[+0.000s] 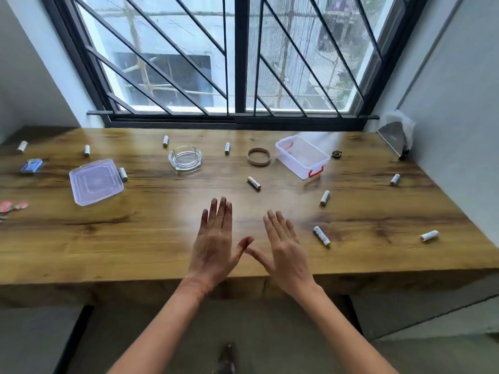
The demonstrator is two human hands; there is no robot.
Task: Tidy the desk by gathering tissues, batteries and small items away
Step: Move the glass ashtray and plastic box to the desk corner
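My left hand (213, 244) and my right hand (283, 249) are spread flat, palms down, over the near middle of the wooden desk (151, 238), thumbs almost touching, holding nothing. Several white batteries lie scattered: one (254, 183) beyond my hands, one (321, 235) right of my right hand, one (324, 198) further back, one (428, 235) near the right edge. A clear box with red clips (302, 157) stands open at the back right. Its clear lid (95, 182) lies at the left, a battery (123, 174) touching it. A blue tissue pack (31, 166) lies far left.
A glass ashtray (185, 158) and a tape ring (259, 156) sit at the back middle. A small dark round item (336, 154) lies right of the box. Pink items (12, 206) lie at the left edge. A metal bracket (394, 139) stands in the right corner by the window.
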